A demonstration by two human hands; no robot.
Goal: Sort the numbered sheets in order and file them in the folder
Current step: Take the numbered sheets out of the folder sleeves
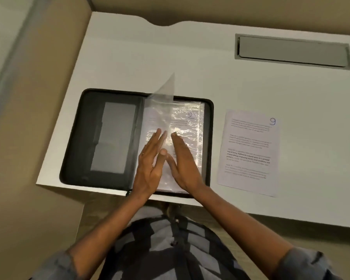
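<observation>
A black zip folder (89,138) lies open on the white desk (170,57). Its right half holds clear plastic sleeves; the top visible sheet (190,118) is marked 2. One clear sleeve (166,87) stands up, curling leftward over the spine. My left hand (150,164) has straight fingers against the lower part of that lifted sleeve. My right hand (182,160) lies flat with straight fingers on the sleeved page. A loose printed sheet marked 9 (249,152) lies on the desk to the right of the folder.
A grey cable-tray flap (293,51) is set into the desk at the back right. A beige partition wall (38,98) borders the desk on the left. The desk's front edge runs just below the folder.
</observation>
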